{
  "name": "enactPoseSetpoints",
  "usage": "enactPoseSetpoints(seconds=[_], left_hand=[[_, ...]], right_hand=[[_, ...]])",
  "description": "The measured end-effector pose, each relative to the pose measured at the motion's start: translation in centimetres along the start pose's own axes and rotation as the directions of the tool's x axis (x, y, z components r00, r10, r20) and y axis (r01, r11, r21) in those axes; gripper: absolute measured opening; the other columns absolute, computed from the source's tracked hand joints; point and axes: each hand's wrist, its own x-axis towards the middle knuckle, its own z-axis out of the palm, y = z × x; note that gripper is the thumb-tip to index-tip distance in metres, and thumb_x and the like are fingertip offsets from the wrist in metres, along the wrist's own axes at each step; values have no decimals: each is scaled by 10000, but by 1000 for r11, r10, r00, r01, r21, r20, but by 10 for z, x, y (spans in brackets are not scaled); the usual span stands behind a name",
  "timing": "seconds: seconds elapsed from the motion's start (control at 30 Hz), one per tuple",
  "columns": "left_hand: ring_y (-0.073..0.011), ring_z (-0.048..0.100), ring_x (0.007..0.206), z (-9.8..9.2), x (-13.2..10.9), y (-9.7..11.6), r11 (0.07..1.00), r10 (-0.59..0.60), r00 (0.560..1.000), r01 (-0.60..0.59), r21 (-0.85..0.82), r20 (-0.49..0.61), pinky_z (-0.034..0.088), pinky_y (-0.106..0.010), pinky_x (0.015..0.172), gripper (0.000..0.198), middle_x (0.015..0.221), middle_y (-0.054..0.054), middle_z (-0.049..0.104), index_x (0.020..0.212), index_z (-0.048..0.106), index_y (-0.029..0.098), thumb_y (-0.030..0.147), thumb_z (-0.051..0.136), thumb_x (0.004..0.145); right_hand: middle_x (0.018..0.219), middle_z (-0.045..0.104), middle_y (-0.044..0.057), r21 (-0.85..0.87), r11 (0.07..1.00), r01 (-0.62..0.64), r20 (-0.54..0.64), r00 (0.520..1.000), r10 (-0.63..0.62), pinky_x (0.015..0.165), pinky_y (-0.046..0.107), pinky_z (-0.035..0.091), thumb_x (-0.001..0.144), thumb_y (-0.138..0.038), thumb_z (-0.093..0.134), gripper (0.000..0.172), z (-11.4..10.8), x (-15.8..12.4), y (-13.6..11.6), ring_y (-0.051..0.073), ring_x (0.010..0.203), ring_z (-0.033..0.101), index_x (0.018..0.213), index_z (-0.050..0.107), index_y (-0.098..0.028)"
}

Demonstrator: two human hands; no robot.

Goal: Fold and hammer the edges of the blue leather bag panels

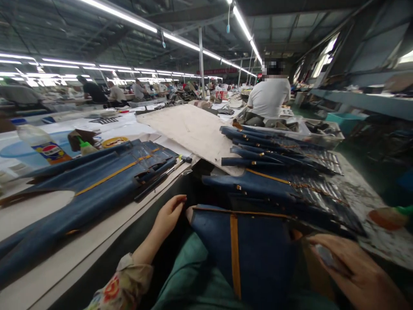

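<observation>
A blue leather panel (261,249) with a brown edge and a tan stripe lies across my lap, over green cloth. My left hand (169,215) is beside its upper left corner, thumb and fingers drawn together; what they hold, if anything, does not show. At the panel's right side my right hand (358,267) is closed around a small grey tool (331,258), blurred, its kind unclear. More blue panels (112,172) with tan stripes lie overlapped on the table at left. Another row of blue panels (277,181) with small metal fittings and clear plastic spreads at right.
A pale board (193,129) covers the table's middle. A drink bottle (45,144), a yellow dish (114,141) and a dark pen-like tool (156,183) are at left. Beyond the right row stand a clear bin (329,133) and a seated person in white (269,97).
</observation>
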Motion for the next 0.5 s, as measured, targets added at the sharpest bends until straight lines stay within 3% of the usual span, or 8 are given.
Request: enactPoseSetpoints(seconds=[0.07,0.13,0.2,0.3,0.4,0.5], left_hand=[[-194,515,1078,14,-11,19,955,253,967,-252,157,17,379,-364,982,307,1125,-85,577,1097,559,161,291,430,851],[-183,519,1083,38,-24,38,823,475,869,-495,280,139,413,-360,959,295,1140,-81,578,1122,558,179,247,403,881],[-171,505,1119,64,-35,54,698,586,768,-641,321,260,406,-370,983,318,1187,-80,564,1176,527,188,192,388,889],[-162,472,1172,100,-43,66,564,645,671,-741,364,367,349,-407,1044,369,1240,-78,542,1230,483,191,134,383,880],[-152,438,1210,122,-48,66,496,647,625,-780,382,437,302,-407,1077,399,1271,-62,525,1263,461,201,129,392,876],[-150,411,1232,132,-53,57,443,624,578,-816,370,526,257,-405,1097,411,1306,-39,501,1285,446,214,142,376,886]], right_hand=[[1106,604,47,-12,999,48,1,999,-48,831,428,487,764,-305,509,319,10,-7,-6,279,1000,566,1060,620,-264],[1175,570,46,-38,998,41,9,999,-41,882,448,450,762,-254,459,410,20,-7,-13,285,1069,523,1155,578,-252],[1184,565,50,-50,998,24,12,1000,-24,901,448,439,770,-234,435,437,29,-7,-17,279,1088,507,1190,555,-230],[1121,596,55,-37,999,-16,24,1000,17,883,424,462,741,-201,443,365,40,-18,-22,272,1064,522,1061,616,-215],[1094,609,58,-8,998,-70,27,997,70,855,393,493,701,-172,444,337,50,-43,-26,267,1049,543,967,645,-214],[1138,595,65,49,992,-118,40,992,116,857,383,508,749,-183,437,354,58,-67,-31,259,1065,546,1044,631,-205]])
